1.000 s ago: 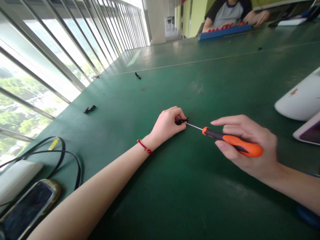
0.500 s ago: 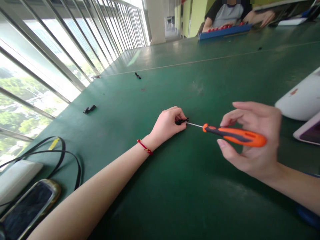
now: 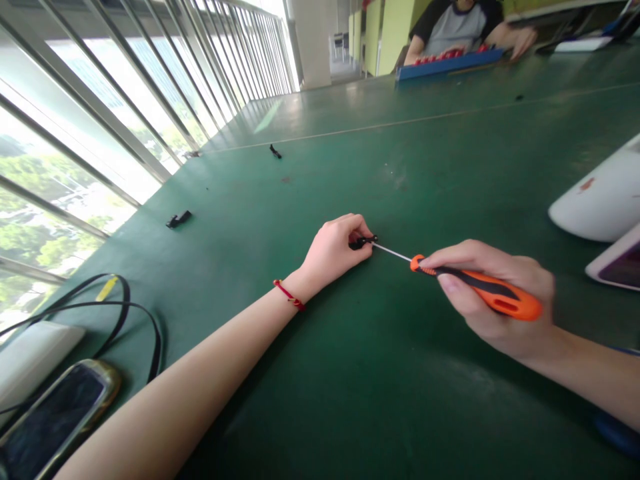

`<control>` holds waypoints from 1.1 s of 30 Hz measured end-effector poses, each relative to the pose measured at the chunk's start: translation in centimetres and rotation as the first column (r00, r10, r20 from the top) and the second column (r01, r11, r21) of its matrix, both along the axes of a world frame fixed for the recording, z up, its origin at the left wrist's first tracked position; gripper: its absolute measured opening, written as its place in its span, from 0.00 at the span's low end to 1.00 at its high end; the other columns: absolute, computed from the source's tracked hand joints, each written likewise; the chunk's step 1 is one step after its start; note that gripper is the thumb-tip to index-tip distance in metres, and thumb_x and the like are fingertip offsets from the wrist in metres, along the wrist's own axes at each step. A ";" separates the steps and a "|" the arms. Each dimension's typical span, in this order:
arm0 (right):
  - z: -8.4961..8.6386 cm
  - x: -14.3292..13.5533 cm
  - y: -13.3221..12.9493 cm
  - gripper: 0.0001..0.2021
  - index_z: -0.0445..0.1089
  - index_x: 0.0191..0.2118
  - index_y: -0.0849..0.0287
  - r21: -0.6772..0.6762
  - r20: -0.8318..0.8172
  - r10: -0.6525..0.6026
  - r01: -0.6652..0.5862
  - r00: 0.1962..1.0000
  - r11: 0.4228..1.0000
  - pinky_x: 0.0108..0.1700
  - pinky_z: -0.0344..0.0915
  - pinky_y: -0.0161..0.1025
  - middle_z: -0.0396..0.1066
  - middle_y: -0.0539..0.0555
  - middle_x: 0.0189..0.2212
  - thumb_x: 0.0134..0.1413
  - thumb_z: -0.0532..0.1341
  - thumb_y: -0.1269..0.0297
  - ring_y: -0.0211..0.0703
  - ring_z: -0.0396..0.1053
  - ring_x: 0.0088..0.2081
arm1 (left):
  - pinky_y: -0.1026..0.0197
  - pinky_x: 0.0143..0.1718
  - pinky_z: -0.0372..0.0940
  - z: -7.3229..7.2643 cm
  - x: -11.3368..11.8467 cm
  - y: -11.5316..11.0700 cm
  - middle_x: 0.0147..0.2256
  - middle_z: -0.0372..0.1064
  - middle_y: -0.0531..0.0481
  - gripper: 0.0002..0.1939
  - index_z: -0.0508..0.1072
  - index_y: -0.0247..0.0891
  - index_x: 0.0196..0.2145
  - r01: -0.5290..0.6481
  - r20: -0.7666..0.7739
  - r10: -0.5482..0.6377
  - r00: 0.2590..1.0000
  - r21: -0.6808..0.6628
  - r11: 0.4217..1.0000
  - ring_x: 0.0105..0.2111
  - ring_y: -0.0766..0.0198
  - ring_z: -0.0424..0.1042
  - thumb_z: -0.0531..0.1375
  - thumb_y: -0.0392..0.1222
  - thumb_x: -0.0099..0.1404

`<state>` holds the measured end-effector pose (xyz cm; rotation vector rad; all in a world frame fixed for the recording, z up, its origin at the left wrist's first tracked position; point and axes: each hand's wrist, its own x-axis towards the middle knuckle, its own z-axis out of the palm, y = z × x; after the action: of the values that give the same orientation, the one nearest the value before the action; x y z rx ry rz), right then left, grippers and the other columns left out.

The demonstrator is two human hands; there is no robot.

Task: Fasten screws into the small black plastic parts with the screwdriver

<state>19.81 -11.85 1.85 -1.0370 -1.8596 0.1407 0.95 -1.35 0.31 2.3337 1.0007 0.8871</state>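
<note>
We count two hands at work on one green table [image 3: 320,373]: our left hand [image 3: 337,250], its fingers curled and pinching one small black part [image 3: 364,242] just above the tabletop, and our right hand [image 3: 505,290], thumb and fingers closed round one orange-and-black screwdriver [image 3: 480,287], its tip at the part. Also listed: two loose black pieces, one [image 3: 179,219] nearer us on the left, one [image 3: 275,152] farther off; one red bracelet [image 3: 289,295] on our left wrist; one phone [image 3: 57,417] beside one white box [image 3: 37,357]; and, across the table, one person [image 3: 457,30] behind one blue tray [image 3: 450,65] of red pieces.
</note>
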 end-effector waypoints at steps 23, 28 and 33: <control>-0.3 0.2 0.9 0.04 0.70 0.33 0.57 -0.318 -0.159 -0.094 0.040 0.983 0.947 0.26 0.62 0.31 0.72 0.49 0.28 0.52 0.59 0.65 0.32 0.67 0.25 | 0.65 0.36 0.65 0.0 0.0 0.2 0.31 0.73 0.50 0.05 0.74 0.34 0.30 0.005 0.041 0.000 0.999 -0.109 0.994 0.32 0.67 0.70 0.60 0.38 0.56; -0.4 0.2 1.0 0.04 0.70 0.34 0.57 -0.317 -0.134 -0.090 0.044 0.987 0.948 0.28 0.63 0.29 0.73 0.50 0.30 0.52 0.59 0.65 0.31 0.68 0.26 | 0.65 0.36 0.66 0.1 -0.1 0.2 0.32 0.73 0.50 0.06 0.74 0.34 0.30 0.001 0.047 0.003 0.999 -0.103 0.995 0.32 0.67 0.70 0.60 0.39 0.57; -0.5 0.2 1.0 0.04 0.70 0.34 0.57 -0.321 -0.124 -0.094 0.050 0.988 0.946 0.28 0.64 0.30 0.73 0.50 0.31 0.52 0.59 0.65 0.33 0.69 0.28 | 0.65 0.36 0.66 0.2 0.0 0.2 0.32 0.73 0.49 0.07 0.75 0.34 0.31 0.003 0.049 0.003 0.999 -0.108 0.994 0.32 0.67 0.70 0.60 0.40 0.58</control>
<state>19.99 -10.81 1.36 -1.2797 -1.7042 0.4693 0.92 -1.14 0.50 2.2112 1.0033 0.8637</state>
